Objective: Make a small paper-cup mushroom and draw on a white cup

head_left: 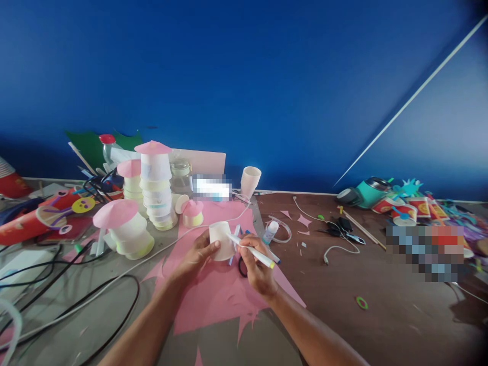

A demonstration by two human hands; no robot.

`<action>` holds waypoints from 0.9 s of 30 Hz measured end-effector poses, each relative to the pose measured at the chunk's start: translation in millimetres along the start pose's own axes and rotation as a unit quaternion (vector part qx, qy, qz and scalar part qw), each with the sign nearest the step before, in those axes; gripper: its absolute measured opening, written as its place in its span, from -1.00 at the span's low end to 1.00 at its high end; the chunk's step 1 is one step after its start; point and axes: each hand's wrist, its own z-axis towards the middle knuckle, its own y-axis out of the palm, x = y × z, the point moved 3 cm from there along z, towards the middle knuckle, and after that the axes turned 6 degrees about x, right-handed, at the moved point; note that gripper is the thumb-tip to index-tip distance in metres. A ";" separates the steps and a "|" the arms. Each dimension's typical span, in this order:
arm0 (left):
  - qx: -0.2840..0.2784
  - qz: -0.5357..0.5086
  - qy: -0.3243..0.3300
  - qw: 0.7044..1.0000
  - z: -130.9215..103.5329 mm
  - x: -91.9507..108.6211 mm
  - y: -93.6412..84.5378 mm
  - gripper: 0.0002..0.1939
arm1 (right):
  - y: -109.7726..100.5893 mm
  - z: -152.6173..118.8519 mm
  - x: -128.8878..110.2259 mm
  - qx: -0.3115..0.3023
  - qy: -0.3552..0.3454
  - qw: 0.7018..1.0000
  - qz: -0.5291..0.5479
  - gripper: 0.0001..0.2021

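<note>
One white cup (220, 239) is clamped in the left hand (199, 255); the right hand (257, 269) pinches a marker (262, 256) (a bottle (271, 231) nearby has an illegible label (268, 237)).

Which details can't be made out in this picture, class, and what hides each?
All from the head view:
Left hand: partly hidden behind the white cup it holds.
That cup's far side: turned away.
White pen: its tip is too small to tell whether it touches the cup.
Black ring: partly covered by the right hand.
Bottle: label too small to read.
Red-and-white object: cut off by the left edge.
</note>
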 end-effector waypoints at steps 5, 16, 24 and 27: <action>-0.006 0.015 0.011 1.000 0.5 -1.6 -1.5 -0.47 | 2.7 -0.5 -3.5 -0.025 -0.022 0.999 0.003 -0.83; -0.015 0.010 0.008 1.000 -0.8 0.5 0.3 -0.46 | 3.5 1.3 -4.5 -0.027 -0.057 0.998 -0.019 -0.86; -0.012 -0.002 0.004 1.000 0.3 0.2 0.3 -0.39 | -3.6 2.4 5.5 0.002 0.004 0.999 -0.038 -0.80; -0.010 0.001 0.002 1.000 0.3 -0.1 0.7 -0.37 | -4.3 2.2 3.3 0.014 0.002 1.000 -0.022 -0.81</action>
